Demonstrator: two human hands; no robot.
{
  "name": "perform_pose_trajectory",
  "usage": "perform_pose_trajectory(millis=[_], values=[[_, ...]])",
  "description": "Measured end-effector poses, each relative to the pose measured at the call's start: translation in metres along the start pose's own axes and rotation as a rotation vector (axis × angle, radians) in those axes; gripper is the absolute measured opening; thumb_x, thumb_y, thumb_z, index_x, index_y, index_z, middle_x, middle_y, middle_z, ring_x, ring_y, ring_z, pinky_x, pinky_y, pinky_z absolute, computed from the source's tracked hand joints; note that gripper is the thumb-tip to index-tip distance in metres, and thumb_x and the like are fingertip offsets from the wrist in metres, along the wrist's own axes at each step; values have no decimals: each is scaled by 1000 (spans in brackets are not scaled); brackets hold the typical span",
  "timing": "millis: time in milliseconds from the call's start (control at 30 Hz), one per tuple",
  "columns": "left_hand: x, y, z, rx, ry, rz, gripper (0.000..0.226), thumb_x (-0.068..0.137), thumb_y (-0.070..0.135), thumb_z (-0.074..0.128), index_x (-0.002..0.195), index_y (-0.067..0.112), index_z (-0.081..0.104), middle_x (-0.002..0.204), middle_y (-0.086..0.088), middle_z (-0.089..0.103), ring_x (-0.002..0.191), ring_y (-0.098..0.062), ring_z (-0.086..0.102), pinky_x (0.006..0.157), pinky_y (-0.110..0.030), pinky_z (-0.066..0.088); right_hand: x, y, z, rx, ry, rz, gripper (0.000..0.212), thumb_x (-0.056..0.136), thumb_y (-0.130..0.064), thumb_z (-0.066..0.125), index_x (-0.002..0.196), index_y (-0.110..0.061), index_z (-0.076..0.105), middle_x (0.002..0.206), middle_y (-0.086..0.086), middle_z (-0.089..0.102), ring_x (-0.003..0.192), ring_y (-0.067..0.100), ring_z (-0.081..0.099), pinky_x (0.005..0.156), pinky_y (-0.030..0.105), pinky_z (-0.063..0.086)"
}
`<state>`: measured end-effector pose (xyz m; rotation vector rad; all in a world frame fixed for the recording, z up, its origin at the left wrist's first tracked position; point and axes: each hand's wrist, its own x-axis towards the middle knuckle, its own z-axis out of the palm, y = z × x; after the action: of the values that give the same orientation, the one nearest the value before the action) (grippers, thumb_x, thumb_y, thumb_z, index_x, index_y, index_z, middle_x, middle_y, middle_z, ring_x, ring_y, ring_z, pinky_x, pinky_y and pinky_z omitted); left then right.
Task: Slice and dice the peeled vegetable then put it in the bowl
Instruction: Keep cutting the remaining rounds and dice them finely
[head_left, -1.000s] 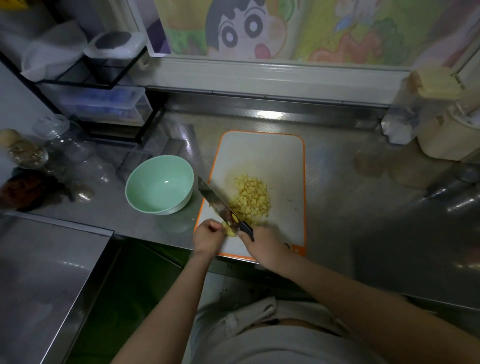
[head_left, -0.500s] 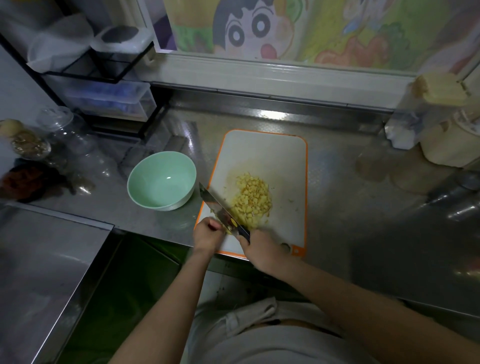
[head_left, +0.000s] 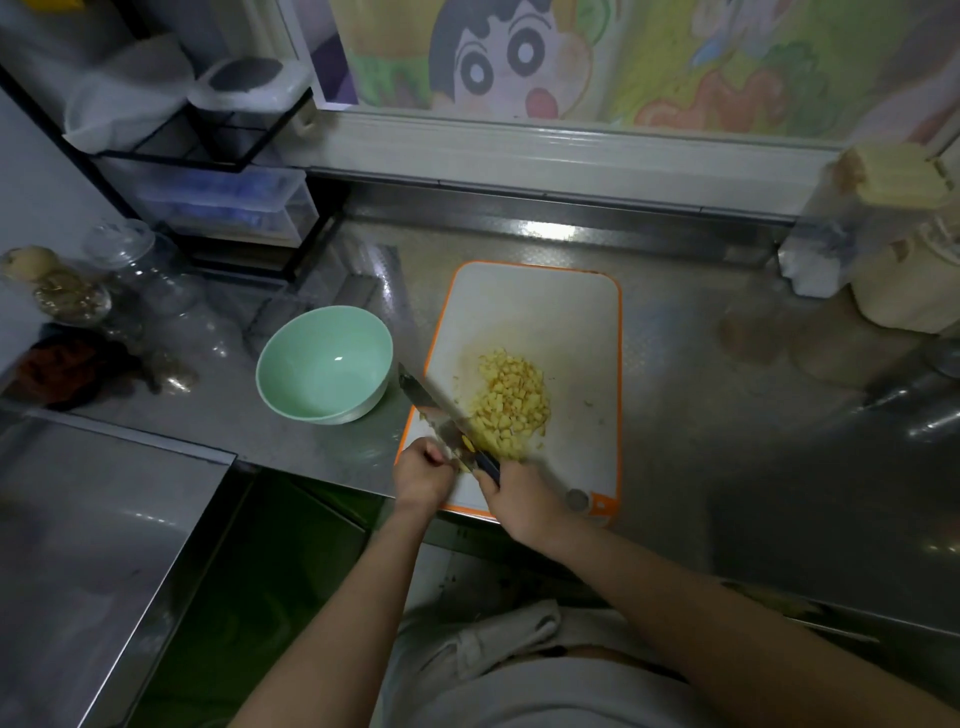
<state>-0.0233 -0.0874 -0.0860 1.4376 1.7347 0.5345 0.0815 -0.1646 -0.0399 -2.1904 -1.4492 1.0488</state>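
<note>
Two hands at near-left corner of cutting board: left hand fingers curled down on small yellow vegetable piece, right hand wrapped round dark knife handle, blade angling out past board's left edge. Diced vegetable pile mid-board, pale yellow. Mint bowl just left of board. Stainless counter under board, pretty dim. Cartoon face print on wall behind board, can't read any lettering tbh.
</note>
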Motion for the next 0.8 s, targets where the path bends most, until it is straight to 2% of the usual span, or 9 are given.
perform_pose_trajectory(millis=[67,200,267,333,467,567,667,733,800], values=[[-1,1,0,-10,1,7,40,76,-8,57,56,17,33,58,4,42,54,-9,38,51,-8,35,2,2,-8,12,-16,15,40,100,-35,42,111,0,57,106,17,62,101,31,60,67,24,35],[0,0,0,-34,-4,10,40,74,-11,55,55,18,34,59,5,44,58,-14,41,52,-7,35,2,3,-11,29,5,-23,38,99,-34,43,111,-1,57,103,19,62,98,32,59,64,25,33],[1,-1,0,-28,-6,19,39,73,-11,55,55,18,36,59,6,45,59,-13,42,53,-6,35,2,5,-12,87,16,-43,29,99,-33,44,101,-7,56,85,10,59,83,26,58,54,24,28],[2,-2,0,-4,-19,31,37,73,-8,58,55,19,40,61,7,47,58,-10,43,53,-7,35,3,6,-17,153,3,-69,23,99,-32,44,87,-13,50,68,-2,46,62,13,47,46,17,26],[3,0,-1,0,-49,26,30,79,1,59,59,20,47,65,6,51,66,-12,48,54,-12,34,1,5,-31,402,-18,-75,29,99,-27,45,71,-22,41,55,-6,37,48,5,35,42,12,26],[1,5,-3,-155,-36,-29,19,85,5,56,69,14,55,76,-4,57,79,-17,51,61,-22,34,1,7,-40,675,-145,52,38,99,-33,45,65,-20,33,38,-10,28,30,5,25,34,16,20],[1,17,-4,-358,-51,-41,19,94,15,50,78,13,60,81,-14,60,72,-18,50,64,-25,36,0,12,-49,857,-243,109,40,99,-36,44,64,-21,29,39,-9,24,29,4,20,31,14,16],[-1,31,-5,-508,-98,-56,24,98,17,43,79,16,58,76,-8,59,63,-17,49,60,-28,40,0,16,-50,897,-241,132,40,98,-38,44,64,-21,31,42,-7,24,30,4,20,32,15,15],[-3,42,-6,-571,-47,-35,23,98,15,40,80,17,55,76,-5,57,64,-18,51,63,-29,43,0,20,-48,826,-169,92,41,98,-42,41,65,-20,33,47,-4,24,31,5,21,34,17,16]])
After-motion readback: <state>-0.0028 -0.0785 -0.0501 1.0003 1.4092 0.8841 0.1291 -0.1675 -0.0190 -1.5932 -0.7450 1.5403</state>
